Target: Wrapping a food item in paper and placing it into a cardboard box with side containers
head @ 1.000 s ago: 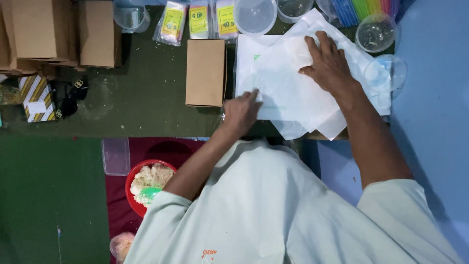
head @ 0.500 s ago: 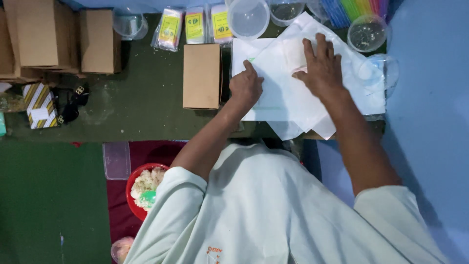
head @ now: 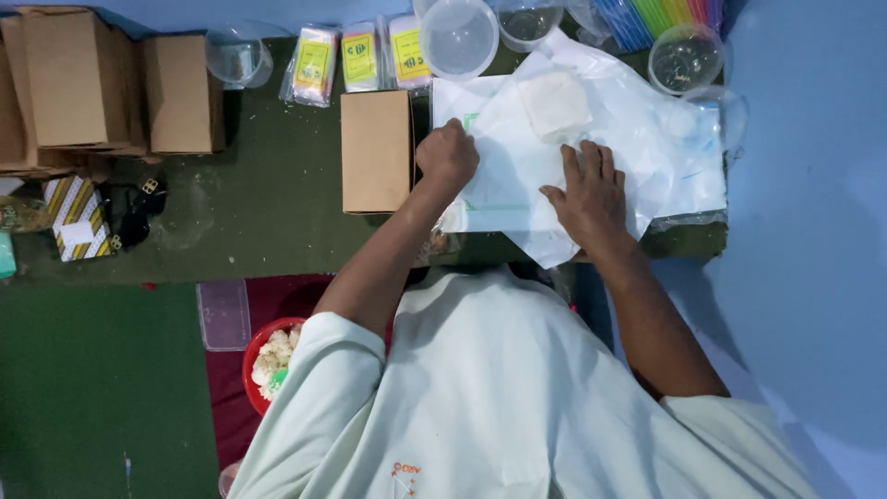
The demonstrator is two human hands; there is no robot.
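- White plastic sheet [head: 517, 176]: thin, crinkled, spread over the green table [head: 259, 222].
- Left hand [head: 447, 155]: fisted, pinching its edge.
- Right hand [head: 591, 194]: flat, fingers spread, pressing it.

I see even, soft overhead light with a cool blue cast. The white paper sheets [head: 517, 176] are brightest, nearly washed out. Faint shadows fall beside the brown carton [head: 376, 151] and beneath the left hand [head: 447, 155]. The clear plastic tubs [head: 459, 37] show mild glare. Focus is slightly soft throughout.
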